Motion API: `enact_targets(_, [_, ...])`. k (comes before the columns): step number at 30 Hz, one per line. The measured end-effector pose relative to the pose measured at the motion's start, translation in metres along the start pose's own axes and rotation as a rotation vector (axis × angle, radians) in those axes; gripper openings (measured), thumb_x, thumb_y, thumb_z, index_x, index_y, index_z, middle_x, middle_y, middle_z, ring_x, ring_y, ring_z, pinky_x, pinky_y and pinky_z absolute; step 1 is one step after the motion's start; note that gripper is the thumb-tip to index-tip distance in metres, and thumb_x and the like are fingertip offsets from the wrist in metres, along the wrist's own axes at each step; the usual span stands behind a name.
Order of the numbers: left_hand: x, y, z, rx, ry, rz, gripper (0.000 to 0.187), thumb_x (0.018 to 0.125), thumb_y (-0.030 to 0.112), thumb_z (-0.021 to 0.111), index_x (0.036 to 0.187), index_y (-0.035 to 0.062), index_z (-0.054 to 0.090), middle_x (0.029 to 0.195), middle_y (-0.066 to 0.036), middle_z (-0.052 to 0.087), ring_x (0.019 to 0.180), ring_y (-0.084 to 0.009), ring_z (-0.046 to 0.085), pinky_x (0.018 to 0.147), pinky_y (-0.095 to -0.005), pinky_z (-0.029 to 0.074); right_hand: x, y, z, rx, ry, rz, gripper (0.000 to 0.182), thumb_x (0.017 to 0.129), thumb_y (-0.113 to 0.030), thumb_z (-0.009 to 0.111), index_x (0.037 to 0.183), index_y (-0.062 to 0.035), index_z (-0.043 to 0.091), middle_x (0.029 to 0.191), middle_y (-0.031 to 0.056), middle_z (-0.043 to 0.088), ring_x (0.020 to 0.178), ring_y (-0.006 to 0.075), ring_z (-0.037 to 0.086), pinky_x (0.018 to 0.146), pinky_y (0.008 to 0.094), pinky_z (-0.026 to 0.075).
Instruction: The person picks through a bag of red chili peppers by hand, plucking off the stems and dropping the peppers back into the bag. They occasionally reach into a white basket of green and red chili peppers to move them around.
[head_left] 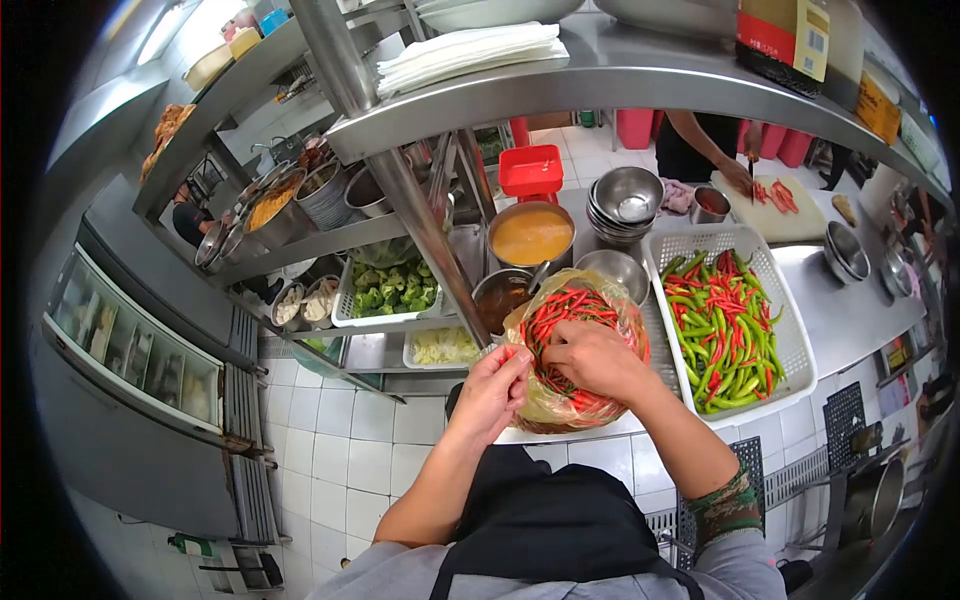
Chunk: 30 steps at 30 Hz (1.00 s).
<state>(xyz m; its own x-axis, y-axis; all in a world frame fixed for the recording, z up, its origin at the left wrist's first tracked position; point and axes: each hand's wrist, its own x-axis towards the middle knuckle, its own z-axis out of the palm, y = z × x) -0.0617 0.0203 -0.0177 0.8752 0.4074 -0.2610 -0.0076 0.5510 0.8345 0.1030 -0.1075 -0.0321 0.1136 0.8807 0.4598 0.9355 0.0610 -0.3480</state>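
Observation:
A clear plastic bag (630, 318) full of thin red chili peppers (572, 310) sits in front of me at the counter's edge. My right hand (597, 362) reaches into it, its bent fingers closed down among the peppers, fingertips partly hidden. Just left of the bag is my left hand (493, 388), thumb and fingers pinched together; whatever they hold is too small or hidden to name. Beside the bag on the right, a white perforated basket (790, 330) contains mixed green and red chili peppers (722, 335).
Behind the bag stand a pot of orange liquid (532, 237), stacked steel bowls (628, 195) and a red container (530, 170). A steel post (425, 240) and overhead shelf (600, 85) frame the counter. Across it, another person's hand (735, 178) holds a knife over a cutting board (805, 215).

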Motion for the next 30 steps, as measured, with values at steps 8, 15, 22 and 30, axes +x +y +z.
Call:
enact_targets(8, [0.000,-0.004,0.001,0.125,-0.080,0.022,0.017,0.104,0.022,0.052,0.107,0.0068,0.057,0.082,0.003,0.048,0.064,-0.0037,0.040,0.051,-0.0185,0.030,-0.011,-0.018,-0.043,0.546,0.108,0.364,0.012,0.088,-0.007,0.070,0.098,-0.0022,0.071,0.083,0.0041,0.069,0.068,0.0106,0.063,0.065,0.0267,0.051])
enact_targets(15, [-0.010,-0.015,0.029,-0.136,-0.256,-0.263,0.022,0.107,0.030,0.044,0.103,0.0110,0.053,0.082,0.001,0.049,0.062,-0.0066,0.040,0.049,-0.0194,0.028,-0.027,-0.030,-0.018,1.101,0.174,0.508,0.008,0.091,-0.006,0.069,0.090,0.0010,0.066,0.083,0.0036,0.069,0.071,0.0078,0.064,0.063,0.0239,0.050])
enact_targets(22, [-0.008,-0.018,0.035,-0.349,-0.089,-0.322,0.028,0.108,0.034,0.041,0.091,0.0120,0.046,0.075,0.002,0.041,0.057,-0.0061,0.034,0.045,-0.0207,0.025,-0.018,-0.045,0.003,0.015,0.498,0.092,0.014,0.076,0.002,0.072,0.081,-0.0031,0.060,0.072,0.0121,0.054,0.066,0.0303,0.056,0.058,0.0406,0.046])
enact_targets(30, [-0.012,-0.010,0.023,-0.336,-0.114,-0.193,0.033,0.107,0.039,0.040,0.086,0.0138,0.044,0.073,0.003,0.040,0.055,-0.0056,0.033,0.044,-0.0203,0.025,-0.007,-0.032,-0.010,0.194,0.452,0.365,0.017,0.083,-0.009,0.075,0.083,-0.0014,0.060,0.080,0.0130,0.061,0.066,0.0279,0.061,0.067,0.0383,0.049])
